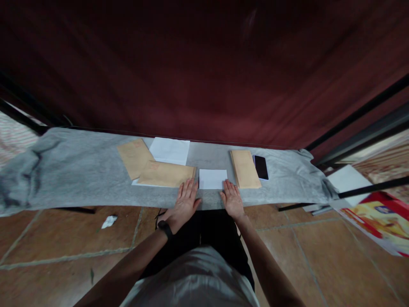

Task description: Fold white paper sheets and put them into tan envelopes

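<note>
A folded white paper (212, 179) lies on the grey cloth (92, 170) in front of me. My left hand (185, 205) lies flat and open at the cloth's front edge, fingertips by the right end of a brown envelope pile (168, 174). Flat too, my right hand (233, 200) has its fingers apart, its fingertips at the paper's lower right corner, near a brown envelope stack (246, 169). Neither hand holds anything. Another brown envelope (134, 157) sits tilted at the left, beside a larger white sheet (170, 150) behind the pile.
A dark phone (261, 167) lies right of the envelope stack. A dark red curtain (204, 76) hangs behind the cloth. Black metal bars (361, 111) stand at the right, above a red and yellow box (383, 221). Crumpled tissue (109, 221) is on the tiled floor.
</note>
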A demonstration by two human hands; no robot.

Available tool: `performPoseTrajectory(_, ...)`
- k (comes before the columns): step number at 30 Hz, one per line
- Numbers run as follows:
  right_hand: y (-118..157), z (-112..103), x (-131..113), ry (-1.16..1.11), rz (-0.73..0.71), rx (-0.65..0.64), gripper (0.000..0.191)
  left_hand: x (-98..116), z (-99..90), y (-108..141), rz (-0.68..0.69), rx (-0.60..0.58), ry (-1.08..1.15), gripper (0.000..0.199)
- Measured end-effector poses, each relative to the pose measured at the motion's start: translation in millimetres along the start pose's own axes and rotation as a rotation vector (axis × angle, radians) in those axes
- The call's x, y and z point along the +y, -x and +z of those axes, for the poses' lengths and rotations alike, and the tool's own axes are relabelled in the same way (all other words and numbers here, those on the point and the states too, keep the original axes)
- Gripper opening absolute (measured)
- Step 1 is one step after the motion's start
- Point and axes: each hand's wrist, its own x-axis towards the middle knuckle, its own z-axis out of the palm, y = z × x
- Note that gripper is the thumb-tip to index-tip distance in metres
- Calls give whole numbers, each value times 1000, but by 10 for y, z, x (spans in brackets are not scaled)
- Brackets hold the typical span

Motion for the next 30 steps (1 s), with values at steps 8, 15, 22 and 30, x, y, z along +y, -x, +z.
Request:
performPoseTrajectory(8,-57,-6,-63,-52,44,10,54,-206,150,2,-142,30,-16,71)
performPoseTrajectory(15,-650,7,-769,-320,79,-98,45,-166,197,16,-162,43,-2,70)
performPoseTrajectory(22,-1094,97,-1361,-230,288,-292,33,-186,230,37,-167,52,3,73)
performPoseTrajectory(30,-1130,275,-1202,-319,264,-238,28,-139,149,51,-144,-14,7,72)
